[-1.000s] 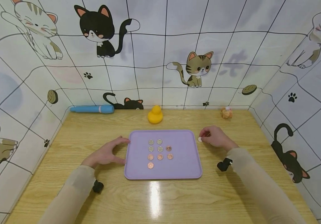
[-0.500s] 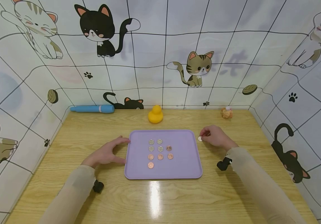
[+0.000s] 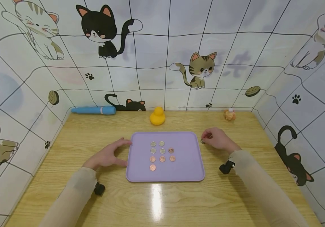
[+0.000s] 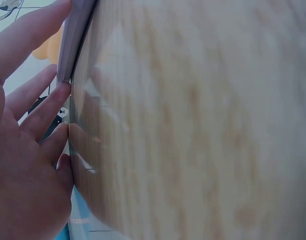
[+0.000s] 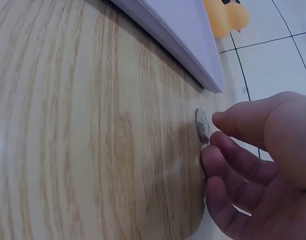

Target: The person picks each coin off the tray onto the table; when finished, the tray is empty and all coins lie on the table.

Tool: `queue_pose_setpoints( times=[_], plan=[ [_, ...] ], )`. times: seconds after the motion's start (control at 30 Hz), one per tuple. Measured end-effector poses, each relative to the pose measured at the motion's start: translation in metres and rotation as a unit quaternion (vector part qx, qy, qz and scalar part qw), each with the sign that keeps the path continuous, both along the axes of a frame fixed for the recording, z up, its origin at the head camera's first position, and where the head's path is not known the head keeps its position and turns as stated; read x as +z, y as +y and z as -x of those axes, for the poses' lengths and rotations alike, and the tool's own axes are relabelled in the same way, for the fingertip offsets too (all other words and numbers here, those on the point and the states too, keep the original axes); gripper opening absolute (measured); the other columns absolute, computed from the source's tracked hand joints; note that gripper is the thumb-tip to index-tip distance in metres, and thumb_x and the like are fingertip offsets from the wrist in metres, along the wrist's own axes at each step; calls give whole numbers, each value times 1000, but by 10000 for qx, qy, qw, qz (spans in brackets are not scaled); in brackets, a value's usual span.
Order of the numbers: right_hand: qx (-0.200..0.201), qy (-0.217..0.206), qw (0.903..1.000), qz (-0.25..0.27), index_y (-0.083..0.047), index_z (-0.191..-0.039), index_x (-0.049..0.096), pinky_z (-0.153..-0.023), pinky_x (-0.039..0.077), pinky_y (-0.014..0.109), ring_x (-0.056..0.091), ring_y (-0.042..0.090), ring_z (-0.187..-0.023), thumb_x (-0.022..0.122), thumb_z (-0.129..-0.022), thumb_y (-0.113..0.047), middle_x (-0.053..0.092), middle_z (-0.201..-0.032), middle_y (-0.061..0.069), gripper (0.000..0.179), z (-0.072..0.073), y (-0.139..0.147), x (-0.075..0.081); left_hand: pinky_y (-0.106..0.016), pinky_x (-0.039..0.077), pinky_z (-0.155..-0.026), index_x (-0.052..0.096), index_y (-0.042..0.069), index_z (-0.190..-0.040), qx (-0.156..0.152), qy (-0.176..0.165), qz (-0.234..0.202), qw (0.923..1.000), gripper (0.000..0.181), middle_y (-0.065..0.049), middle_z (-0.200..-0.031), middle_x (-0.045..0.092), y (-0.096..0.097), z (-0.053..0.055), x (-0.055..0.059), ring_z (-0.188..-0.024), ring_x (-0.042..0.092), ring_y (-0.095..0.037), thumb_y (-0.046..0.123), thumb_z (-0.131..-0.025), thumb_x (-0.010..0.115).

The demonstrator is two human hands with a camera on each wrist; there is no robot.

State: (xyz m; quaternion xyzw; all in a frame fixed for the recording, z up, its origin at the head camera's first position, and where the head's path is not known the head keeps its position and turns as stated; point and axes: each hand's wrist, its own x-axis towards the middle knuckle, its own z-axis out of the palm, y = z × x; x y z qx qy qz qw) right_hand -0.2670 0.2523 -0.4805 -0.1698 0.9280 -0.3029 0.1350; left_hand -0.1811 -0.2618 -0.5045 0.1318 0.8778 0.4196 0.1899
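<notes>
The right hand (image 3: 217,138) bends its fingers toward a coin (image 5: 202,125) right at the fingertips; whether they pinch it, I cannot tell. Left of that grip lies the tray (image 3: 186,167) with nine coins (image 3: 162,151), its opposite edge touched by the left hand (image 3: 109,154), fingers spread and loose.

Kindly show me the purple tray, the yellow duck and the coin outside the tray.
Purple tray (image 3: 189,160): head view, bare floor at right.
Yellow duck (image 3: 157,119): head view, its body.
Coin outside the tray (image 5: 203,125): right wrist view, its flat face.
</notes>
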Motion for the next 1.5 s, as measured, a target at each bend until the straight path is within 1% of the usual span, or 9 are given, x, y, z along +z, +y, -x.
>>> queue_pose_setpoints(
  times=[0.07,0.23,0.37,0.53,0.8,1.03,1.23,1.37,1.5],
  plan=[
    [51,83,9999,22,-7,-100,73,-73,54,33,66,19,-86,71,-99,-10,73,-95,5,4,0,-2,0,-73,6,-124,53,32,-151,0,-1,9,10000,86,-12,-174,23,0,0,0,-162,5,-43,38,-76,95],
    [114,460,9989,2,-9,-100,72,-72,53,31,65,17,-83,71,-99,-11,72,-92,3,3,0,-10,0,-73,6,-124,53,31,-151,-5,0,-33,10000,86,-13,-174,23,0,1,0,-162,5,-44,36,-76,96],
    [236,674,9973,153,-7,-101,73,-67,51,31,60,16,-75,71,-98,-10,69,-86,1,4,-2,-21,5,-73,5,-124,53,29,-152,-19,-16,-61,10000,86,-13,-174,23,-1,0,1,-161,5,-44,34,-77,95],
    [427,836,9951,296,-5,-102,74,-70,50,32,59,16,-79,72,-97,-8,70,-88,1,7,-6,-37,12,-73,5,-124,53,28,-152,-29,-16,-111,9999,85,-13,-174,24,-1,-1,2,-161,5,-44,33,-78,95],
    [711,675,9947,308,-4,-103,75,-71,52,31,61,16,-81,71,-98,-7,70,-89,1,7,-11,-64,17,-73,4,-124,53,29,-151,7,-84,-144,9999,85,-13,-174,22,-2,-1,0,-162,4,-43,32,-77,95],
    [1029,457,9931,334,-7,-101,75,-71,53,30,60,15,-80,73,-97,-8,70,-87,-2,5,-10,-86,17,-73,4,-124,53,28,-152,-14,-70,-120,9999,86,-13,-174,22,0,-2,4,-161,4,-44,32,-78,95],
    [1407,500,9886,198,-10,-100,74,-76,54,31,62,14,-83,75,-97,-11,71,-90,-4,4,-8,-107,19,-72,3,-124,51,27,-153,0,-90,-140,9999,87,-12,-174,22,1,-3,6,-162,3,-42,31,-78,95],
    [1653,475,9851,68,-10,-100,74,-78,55,31,62,13,-84,75,-96,-10,71,-91,-4,4,-8,-120,21,-72,3,-125,51,27,-154,1,-121,-181,9998,87,-12,-174,22,1,-4,6,-162,3,-42,30,-79,94],
    [1763,411,9834,-79,-12,-102,74,-79,55,30,62,12,-85,74,-97,-12,71,-92,-5,4,-7,-131,22,-72,2,-125,51,27,-154,22,-136,-235,9996,87,-12,-175,21,2,-4,6,-162,3,-42,30,-78,95]
  ],
)
